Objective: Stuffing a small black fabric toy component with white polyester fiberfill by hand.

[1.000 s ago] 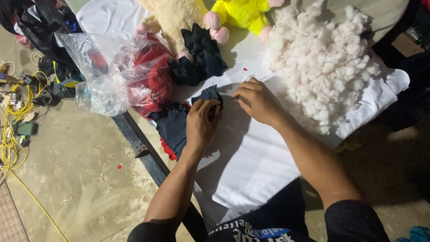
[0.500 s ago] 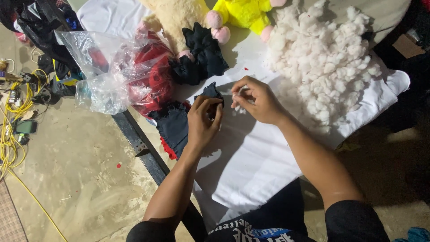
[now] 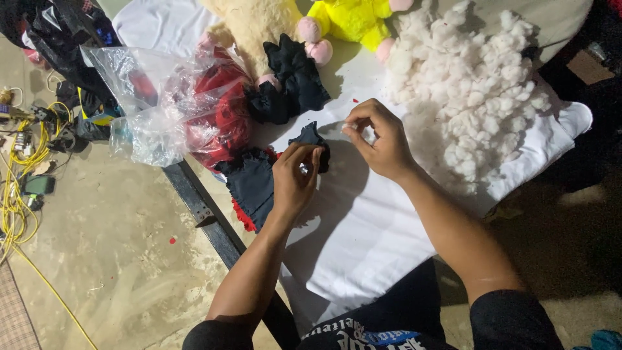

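on the white cloth-covered table, the left hand pinches a small black fabric piece; the right hand (fingertips pinched together) holds white stuffing, beside the fluffy white stuffing pile.

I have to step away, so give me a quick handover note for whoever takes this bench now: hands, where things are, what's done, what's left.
Left hand: pinches the small dark fabric piece against the white sheet.
Right hand: fingertips pinched together just right of that piece, on something too small to identify.
White stuffing pile lies right of the hands. More dark fabric lies at the sheet's left edge, black pieces above it, red fabric in a clear plastic bag further left. Beige plush and yellow plush sit at the top.
Done: cannot tell.
Left: seemingly this piece and the loose ones.
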